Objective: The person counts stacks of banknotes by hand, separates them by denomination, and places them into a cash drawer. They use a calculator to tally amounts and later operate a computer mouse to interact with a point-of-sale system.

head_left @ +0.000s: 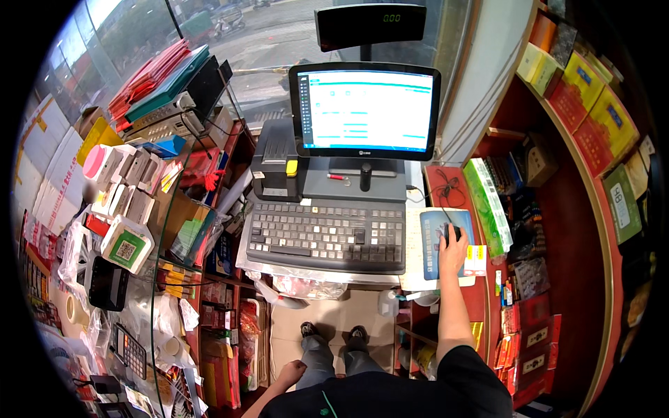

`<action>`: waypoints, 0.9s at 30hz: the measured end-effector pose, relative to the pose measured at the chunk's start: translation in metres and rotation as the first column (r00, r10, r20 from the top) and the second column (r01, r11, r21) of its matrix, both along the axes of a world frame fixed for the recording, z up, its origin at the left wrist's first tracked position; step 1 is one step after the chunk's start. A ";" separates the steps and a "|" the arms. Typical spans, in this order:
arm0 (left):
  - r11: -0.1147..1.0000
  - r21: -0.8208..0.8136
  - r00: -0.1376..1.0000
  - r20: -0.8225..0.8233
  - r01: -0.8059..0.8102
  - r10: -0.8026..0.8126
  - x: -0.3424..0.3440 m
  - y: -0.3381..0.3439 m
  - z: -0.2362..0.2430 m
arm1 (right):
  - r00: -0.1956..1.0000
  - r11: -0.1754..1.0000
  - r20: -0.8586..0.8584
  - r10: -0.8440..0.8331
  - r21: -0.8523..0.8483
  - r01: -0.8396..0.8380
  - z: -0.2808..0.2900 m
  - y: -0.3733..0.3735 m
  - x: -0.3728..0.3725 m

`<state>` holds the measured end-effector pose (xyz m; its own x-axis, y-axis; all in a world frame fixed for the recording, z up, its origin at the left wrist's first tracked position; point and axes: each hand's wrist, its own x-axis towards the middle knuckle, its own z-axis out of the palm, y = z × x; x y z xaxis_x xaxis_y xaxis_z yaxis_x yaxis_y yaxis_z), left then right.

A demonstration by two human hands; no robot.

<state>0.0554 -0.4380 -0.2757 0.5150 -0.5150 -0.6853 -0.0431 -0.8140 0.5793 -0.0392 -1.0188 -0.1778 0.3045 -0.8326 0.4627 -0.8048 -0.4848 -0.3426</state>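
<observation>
A dark computer mouse lies on a blue mouse pad, and my right hand is wrapped over it. Down beside my left thigh, my left hand hangs with its fingers curled in, and nothing shows in it. To the left of the pad sits a worn dark keyboard, untouched, with some pale keys. Behind it stands a lit monitor showing a white window with blue lines. A small white, red and yellow box lies just right of my right hand.
A black receipt printer stands left of the monitor, and a customer display rises behind it. On the left, a glass counter holds a calculator and a green code stand. Packed shelves curve along the right.
</observation>
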 end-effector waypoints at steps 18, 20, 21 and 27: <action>0.975 0.105 0.959 -0.189 -0.193 0.211 -0.005 0.014 -0.015 | 1.000 1.000 -0.017 0.009 -0.019 -0.010 0.002 0.000 0.000; 0.972 0.095 0.951 -0.206 -0.216 0.231 -0.005 0.016 -0.017 | 1.000 1.000 -0.016 0.010 -0.021 -0.010 0.002 0.000 0.000; 0.970 0.090 0.946 -0.214 -0.227 0.241 -0.005 0.017 -0.018 | 1.000 1.000 -0.015 0.010 -0.023 -0.011 0.002 0.000 0.001; 0.968 0.130 0.946 -0.220 -0.213 0.238 -0.003 0.012 -0.011 | 1.000 1.000 -0.015 0.019 -0.024 -0.019 0.001 -0.001 0.000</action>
<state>0.0526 -0.4262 -0.2871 0.4301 -0.3241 -0.8426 0.2737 -0.8426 0.4638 -0.0394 -1.0201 -0.1765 0.3271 -0.8153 0.4778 -0.8003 -0.5079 -0.3187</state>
